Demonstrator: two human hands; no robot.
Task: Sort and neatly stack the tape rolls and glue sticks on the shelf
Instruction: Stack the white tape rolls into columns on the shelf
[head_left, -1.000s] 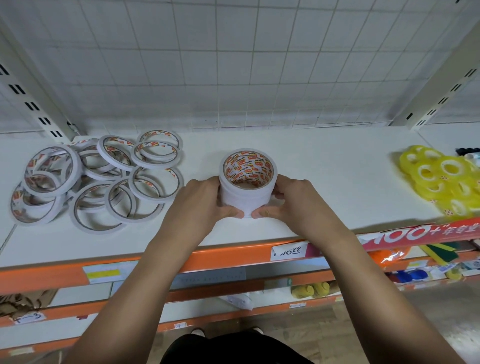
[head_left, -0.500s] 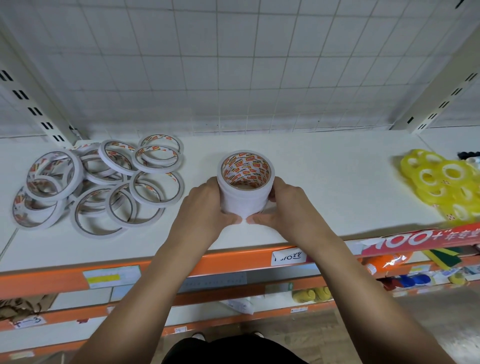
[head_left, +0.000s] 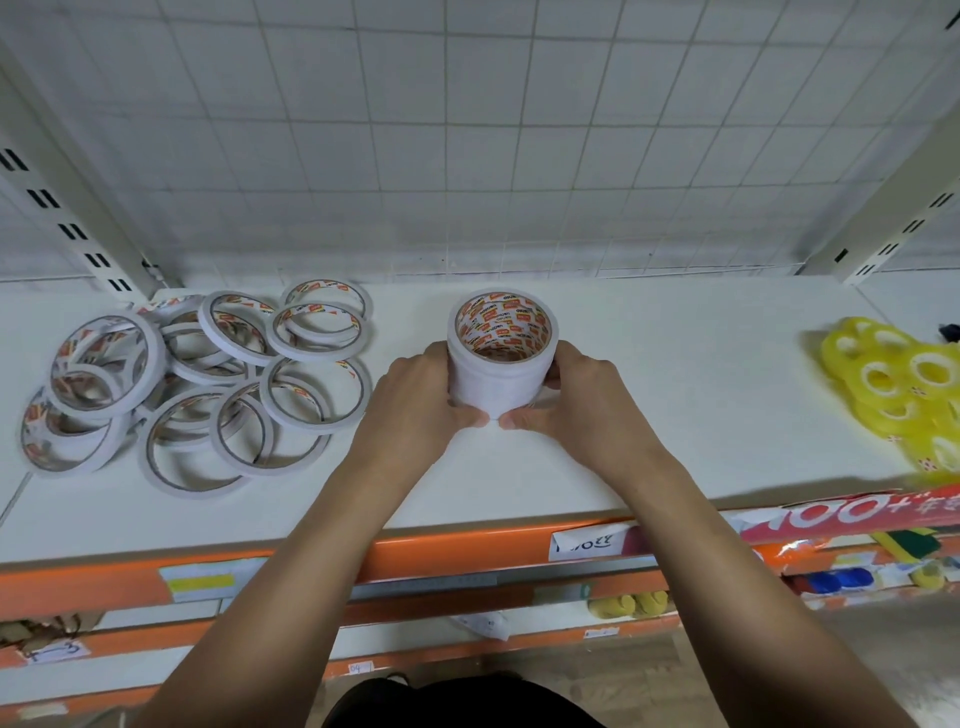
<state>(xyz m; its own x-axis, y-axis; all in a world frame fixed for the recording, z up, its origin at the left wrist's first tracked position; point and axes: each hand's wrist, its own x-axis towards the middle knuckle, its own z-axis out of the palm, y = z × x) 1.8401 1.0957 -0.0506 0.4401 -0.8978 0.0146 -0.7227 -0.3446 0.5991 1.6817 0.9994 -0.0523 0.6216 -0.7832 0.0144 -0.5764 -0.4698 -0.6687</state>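
Both my hands are on it: left hand (head_left: 415, 395) and right hand (head_left: 582, 400) curl round the stack of white tape rolls (head_left: 498, 387). It stands upright between my palms on the shelf (head_left: 675, 426), thumbs nearly meeting in front. Loose tape rolls (head_left: 197, 384) lie heaped to the left.

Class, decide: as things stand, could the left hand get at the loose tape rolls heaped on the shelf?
Probably yes: the loose tape rolls lie beside the left hand on the shelf, nothing between. It grips the stack of rolls, so must let go first.
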